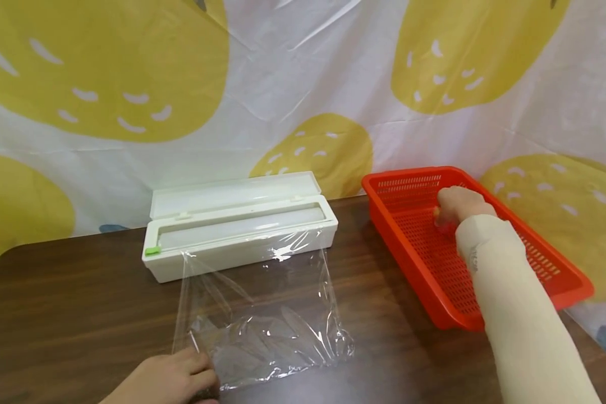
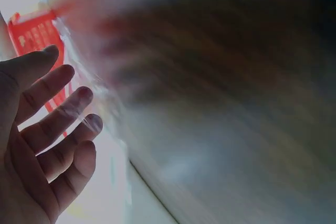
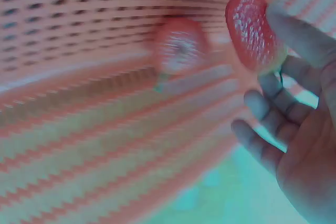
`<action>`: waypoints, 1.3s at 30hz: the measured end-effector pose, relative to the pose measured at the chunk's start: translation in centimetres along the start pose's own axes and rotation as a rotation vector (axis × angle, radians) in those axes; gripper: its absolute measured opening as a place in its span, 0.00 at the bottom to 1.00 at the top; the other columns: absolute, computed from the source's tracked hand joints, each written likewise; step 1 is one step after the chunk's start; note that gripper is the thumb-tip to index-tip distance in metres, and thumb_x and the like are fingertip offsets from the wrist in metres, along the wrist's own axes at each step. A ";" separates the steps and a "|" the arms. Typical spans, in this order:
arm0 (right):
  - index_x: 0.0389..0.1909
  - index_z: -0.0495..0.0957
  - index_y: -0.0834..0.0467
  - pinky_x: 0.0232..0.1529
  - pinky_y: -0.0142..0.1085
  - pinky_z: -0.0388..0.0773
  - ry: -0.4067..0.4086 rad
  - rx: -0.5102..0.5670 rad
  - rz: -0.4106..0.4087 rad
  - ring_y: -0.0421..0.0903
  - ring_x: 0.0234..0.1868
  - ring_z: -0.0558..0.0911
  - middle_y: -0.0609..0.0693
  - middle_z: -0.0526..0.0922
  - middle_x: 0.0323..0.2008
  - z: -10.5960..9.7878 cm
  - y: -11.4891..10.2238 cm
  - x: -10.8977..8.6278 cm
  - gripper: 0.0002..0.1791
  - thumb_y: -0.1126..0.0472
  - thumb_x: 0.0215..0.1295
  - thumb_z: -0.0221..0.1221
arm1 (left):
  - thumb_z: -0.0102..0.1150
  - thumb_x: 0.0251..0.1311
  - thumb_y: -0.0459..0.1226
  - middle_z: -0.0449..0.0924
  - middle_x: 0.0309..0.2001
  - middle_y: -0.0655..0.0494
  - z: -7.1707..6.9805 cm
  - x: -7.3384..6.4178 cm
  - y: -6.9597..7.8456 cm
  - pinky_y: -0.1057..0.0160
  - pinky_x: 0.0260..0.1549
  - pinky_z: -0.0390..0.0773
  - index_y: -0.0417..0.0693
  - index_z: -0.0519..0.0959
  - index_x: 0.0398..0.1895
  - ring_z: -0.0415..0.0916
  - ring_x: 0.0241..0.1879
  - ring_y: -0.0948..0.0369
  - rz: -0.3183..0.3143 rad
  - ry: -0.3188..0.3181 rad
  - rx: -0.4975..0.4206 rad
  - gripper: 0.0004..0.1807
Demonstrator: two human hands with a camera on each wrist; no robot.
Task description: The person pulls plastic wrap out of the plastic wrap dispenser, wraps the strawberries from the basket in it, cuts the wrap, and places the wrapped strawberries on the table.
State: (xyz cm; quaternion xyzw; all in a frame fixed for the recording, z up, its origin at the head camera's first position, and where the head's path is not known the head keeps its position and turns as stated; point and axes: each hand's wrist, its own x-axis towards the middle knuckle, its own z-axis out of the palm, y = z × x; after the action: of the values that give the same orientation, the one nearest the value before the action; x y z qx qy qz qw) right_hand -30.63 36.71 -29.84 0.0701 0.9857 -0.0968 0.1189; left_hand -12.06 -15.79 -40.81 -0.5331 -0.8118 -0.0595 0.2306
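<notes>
In the head view my right hand reaches into the red basket. The right wrist view shows that hand's thumb and index finger pinching a shiny red fruit with a pale yellow-green end, its other fingers loosely bent. A second, blurred red fruit lies in the basket. My left hand is at the near left corner of a sheet of clear plastic wrap. Its fingers are spread and slightly bent in the left wrist view, the film lying across the fingertips.
The wrap comes out of a white dispenser box with its lid raised and a green cutter slider at its left end. A white and yellow patterned curtain hangs behind the dark wooden table.
</notes>
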 end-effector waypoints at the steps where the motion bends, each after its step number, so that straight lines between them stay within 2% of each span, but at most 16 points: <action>1: 0.22 0.75 0.56 0.27 0.41 0.69 0.065 -0.103 -0.074 0.52 0.31 0.72 0.53 0.72 0.25 -0.4 -0.6 0.0 0.04 0.61 0.52 0.57 | 0.64 0.47 0.55 0.72 0.29 0.71 0.0 0.1 0.2 0.79 0.20 0.63 0.64 0.75 0.27 0.67 0.29 0.71 0.015 -0.007 0.003 0.12; 3: 0.22 0.75 0.57 0.27 0.43 0.69 0.183 -0.210 -0.185 0.52 0.30 0.72 0.54 0.72 0.25 -1.4 -2.0 -0.1 0.06 0.60 0.52 0.60 | 0.62 0.46 0.57 0.72 0.29 0.70 0.0 0.3 0.5 0.79 0.21 0.65 0.62 0.76 0.29 0.68 0.30 0.71 0.039 -0.012 0.023 0.14; 4: 0.24 0.75 0.58 0.29 0.44 0.70 0.233 -0.211 -0.215 0.54 0.32 0.72 0.56 0.73 0.26 -1.9 -2.9 -0.4 0.07 0.59 0.51 0.61 | 0.61 0.47 0.58 0.73 0.30 0.70 -0.1 0.5 0.6 0.79 0.22 0.66 0.62 0.76 0.30 0.69 0.31 0.71 0.041 -0.020 0.029 0.15; 7: 0.34 0.77 0.61 0.38 0.50 0.71 0.357 -0.121 -0.267 0.59 0.41 0.72 0.62 0.74 0.37 -2.9 -6.3 -2.0 0.15 0.55 0.51 0.66 | 0.63 0.49 0.56 0.74 0.31 0.71 -0.5 1.0 0.8 0.78 0.22 0.66 0.63 0.76 0.30 0.70 0.31 0.71 0.000 -0.025 0.006 0.13; 9: 0.39 0.76 0.61 0.43 0.53 0.71 0.432 -0.074 -0.311 0.61 0.46 0.70 0.63 0.72 0.43 -2.7 -9.0 -3.4 0.21 0.52 0.51 0.68 | 0.64 0.50 0.55 0.74 0.31 0.72 -0.7 1.5 0.8 0.77 0.21 0.66 0.64 0.76 0.31 0.71 0.31 0.71 -0.036 -0.018 -0.003 0.12; 11: 0.41 0.76 0.59 0.41 0.51 0.72 0.475 -0.043 -0.359 0.58 0.46 0.71 0.61 0.72 0.44 -1.7 -12.1 -5.1 0.23 0.47 0.50 0.68 | 0.65 0.51 0.54 0.74 0.31 0.73 -0.9 2.0 1.0 0.77 0.21 0.67 0.65 0.76 0.31 0.71 0.31 0.72 -0.093 -0.003 -0.017 0.11; 14: 0.38 0.77 0.55 0.33 0.44 0.72 0.499 -0.052 -0.489 0.51 0.40 0.73 0.53 0.75 0.38 0.9 -16.2 -8.3 0.25 0.41 0.48 0.68 | 0.66 0.50 0.55 0.75 0.33 0.74 -1.0 2.9 1.6 0.75 0.22 0.71 0.66 0.76 0.34 0.73 0.32 0.72 -0.194 0.021 -0.027 0.13; 16: 0.37 0.76 0.53 0.28 0.38 0.71 0.481 -0.080 -0.591 0.46 0.35 0.73 0.48 0.75 0.33 3.1 -18.4 -10.7 0.26 0.37 0.47 0.67 | 0.65 0.51 0.56 0.77 0.36 0.75 -1.1 3.6 2.0 0.73 0.25 0.74 0.65 0.77 0.39 0.76 0.35 0.72 -0.293 -0.002 -0.076 0.15; 18: 0.36 0.76 0.50 0.25 0.33 0.69 0.445 -0.107 -0.700 0.42 0.32 0.73 0.43 0.75 0.31 5.3 -19.8 -13.1 0.26 0.35 0.47 0.67 | 0.63 0.53 0.57 0.79 0.38 0.73 -1.2 4.3 2.2 0.71 0.26 0.75 0.62 0.77 0.46 0.76 0.36 0.73 -0.399 -0.054 -0.200 0.20; 19: 0.36 0.75 0.49 0.24 0.31 0.69 0.429 -0.113 -0.750 0.40 0.32 0.73 0.42 0.75 0.30 6.4 -20.3 -14.2 0.26 0.34 0.46 0.67 | 0.62 0.55 0.57 0.80 0.40 0.71 -1.2 4.6 2.2 0.71 0.26 0.74 0.60 0.76 0.50 0.76 0.36 0.73 -0.466 -0.090 -0.309 0.23; 22: 0.37 0.75 0.48 0.25 0.27 0.69 0.397 -0.101 -0.888 0.36 0.31 0.73 0.39 0.75 0.30 8.9 -21.2 -16.8 0.27 0.33 0.46 0.66 | 0.59 0.60 0.52 0.81 0.41 0.61 -1.4 5.6 2.0 0.70 0.22 0.73 0.49 0.70 0.61 0.74 0.31 0.73 -0.642 -0.169 -0.722 0.29; 25: 0.37 0.74 0.48 0.27 0.25 0.68 0.412 -0.093 -0.969 0.36 0.32 0.72 0.38 0.75 0.30 10.2 -21.4 -18.0 0.27 0.33 0.46 0.66 | 0.59 0.62 0.44 0.80 0.40 0.53 -1.3 6.3 1.7 0.70 0.21 0.74 0.38 0.68 0.62 0.73 0.29 0.74 -0.733 -0.151 -1.073 0.29; 28: 0.37 0.73 0.49 0.26 0.24 0.66 0.414 -0.084 -0.971 0.35 0.30 0.71 0.37 0.75 0.28 10.7 -21.4 -18.4 0.26 0.35 0.46 0.67 | 0.58 0.63 0.40 0.81 0.38 0.49 -1.1 6.6 1.6 0.70 0.25 0.75 0.32 0.69 0.60 0.74 0.31 0.73 -0.745 -0.108 -1.202 0.27; 30: 0.36 0.72 0.48 0.25 0.24 0.65 0.381 -0.066 -0.940 0.35 0.29 0.70 0.37 0.74 0.27 10.8 -21.4 -18.6 0.25 0.35 0.48 0.67 | 0.59 0.62 0.39 0.82 0.38 0.48 -1.0 6.7 1.6 0.70 0.27 0.75 0.31 0.70 0.59 0.75 0.33 0.73 -0.755 -0.069 -1.222 0.26; 34: 0.34 0.69 0.47 0.22 0.25 0.62 0.321 -0.061 -0.888 0.35 0.28 0.69 0.35 0.72 0.25 11.1 -21.2 -18.8 0.24 0.34 0.51 0.64 | 0.63 0.58 0.37 0.83 0.36 0.47 -0.9 6.5 1.3 0.70 0.27 0.75 0.30 0.72 0.57 0.76 0.32 0.72 -0.724 -0.008 -1.226 0.26; 39: 0.29 0.66 0.46 0.21 0.27 0.60 0.324 -0.086 -0.867 0.35 0.26 0.68 0.35 0.68 0.21 11.9 -20.9 -18.7 0.25 0.30 0.52 0.59 | 0.65 0.55 0.36 0.84 0.37 0.46 -0.7 6.3 0.9 0.70 0.28 0.78 0.30 0.72 0.56 0.78 0.32 0.72 -0.658 0.004 -1.240 0.27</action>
State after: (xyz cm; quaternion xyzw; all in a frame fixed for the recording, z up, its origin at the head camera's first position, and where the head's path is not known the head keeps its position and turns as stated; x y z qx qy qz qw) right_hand -13.40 11.79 -32.90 -0.3390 0.9331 -0.0846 -0.0852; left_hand -13.05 -10.33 -37.54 -0.2928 -0.7468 -0.5793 -0.1446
